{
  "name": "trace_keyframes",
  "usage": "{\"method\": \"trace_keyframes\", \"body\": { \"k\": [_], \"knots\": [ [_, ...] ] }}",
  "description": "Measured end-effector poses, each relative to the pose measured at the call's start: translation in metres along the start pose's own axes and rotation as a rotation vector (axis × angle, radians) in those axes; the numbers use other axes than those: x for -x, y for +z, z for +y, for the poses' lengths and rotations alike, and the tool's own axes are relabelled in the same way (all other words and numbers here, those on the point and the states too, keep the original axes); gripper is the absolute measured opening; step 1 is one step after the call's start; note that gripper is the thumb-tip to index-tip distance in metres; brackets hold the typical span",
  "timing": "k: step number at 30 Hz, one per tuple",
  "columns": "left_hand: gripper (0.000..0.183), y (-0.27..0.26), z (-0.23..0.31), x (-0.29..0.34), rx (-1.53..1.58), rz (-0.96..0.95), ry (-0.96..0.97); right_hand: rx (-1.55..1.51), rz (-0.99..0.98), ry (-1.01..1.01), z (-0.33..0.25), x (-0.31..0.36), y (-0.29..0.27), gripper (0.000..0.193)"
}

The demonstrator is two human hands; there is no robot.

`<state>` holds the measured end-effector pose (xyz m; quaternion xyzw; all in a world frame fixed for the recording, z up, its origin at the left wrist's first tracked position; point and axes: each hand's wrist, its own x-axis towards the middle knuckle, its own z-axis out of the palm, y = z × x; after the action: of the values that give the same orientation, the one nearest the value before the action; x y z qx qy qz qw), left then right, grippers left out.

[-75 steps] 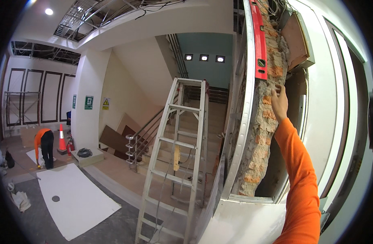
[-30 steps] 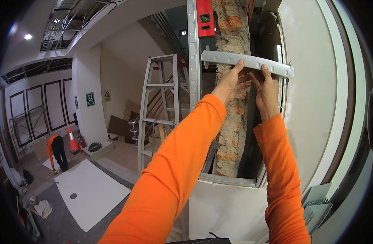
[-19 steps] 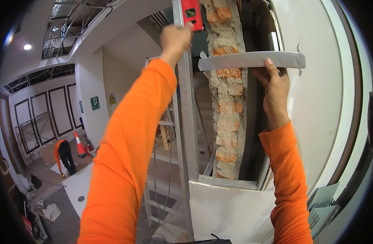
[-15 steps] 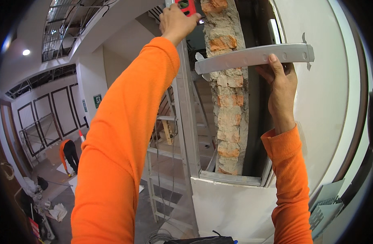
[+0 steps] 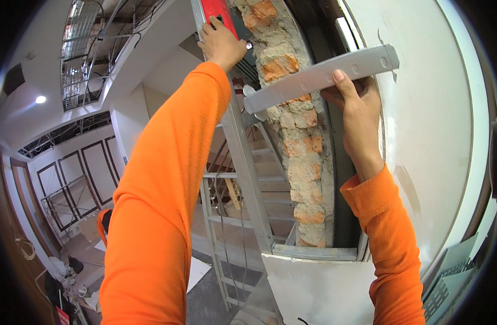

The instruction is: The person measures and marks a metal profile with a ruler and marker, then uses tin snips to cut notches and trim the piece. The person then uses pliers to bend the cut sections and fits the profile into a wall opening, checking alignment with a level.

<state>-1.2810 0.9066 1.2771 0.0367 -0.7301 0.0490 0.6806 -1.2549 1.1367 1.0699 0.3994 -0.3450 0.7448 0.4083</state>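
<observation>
High up, my left hand (image 5: 222, 46) grips a red spirit level (image 5: 218, 12) against the upright metal stud (image 5: 242, 162). Only the level's lower part shows; its top runs out of the picture. My right hand (image 5: 359, 116) pinches a short grey metal channel (image 5: 325, 76), thumb on the near face and fingers behind it. That channel slants upward to the right, with bent tabs at both ends. It crosses in front of a rough strip of broken brick and mortar (image 5: 305, 157), its left end near the stud. Whether either end touches the frame, I cannot tell.
White wall board (image 5: 427, 108) stands on the right, and a lower panel (image 5: 313, 287) sits under the bottom metal track (image 5: 319, 252). Behind the stud is a ladder (image 5: 227, 222) with hanging cables. At far left, another person's orange sleeve (image 5: 101, 223) shows partly.
My view has tilted and shifted. More of the red level shows, still in my left hand. The channel in my right hand now slopes more steeply upward to the right.
</observation>
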Motion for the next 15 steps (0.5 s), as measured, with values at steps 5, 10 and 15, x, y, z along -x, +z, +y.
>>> {"method": "trace_keyframes", "body": {
  "k": [5, 10, 15],
  "knots": [
    [0.101, -0.012, -0.002, -0.009, 0.075, -0.047, -0.008, 0.021, -0.002, 0.015, 0.008, -0.003, 0.001, 0.057],
    [0.067, -0.03, -0.012, -0.018, 0.347, -0.055, -0.202, 0.004, -0.008, 0.001, 0.009, -0.003, 0.001, 0.055],
    [0.042, -0.05, -0.029, -0.02, 0.718, -0.103, -0.34, 0.007, -0.007, 0.03, 0.008, 0.002, -0.004, 0.055]
  ]
}}
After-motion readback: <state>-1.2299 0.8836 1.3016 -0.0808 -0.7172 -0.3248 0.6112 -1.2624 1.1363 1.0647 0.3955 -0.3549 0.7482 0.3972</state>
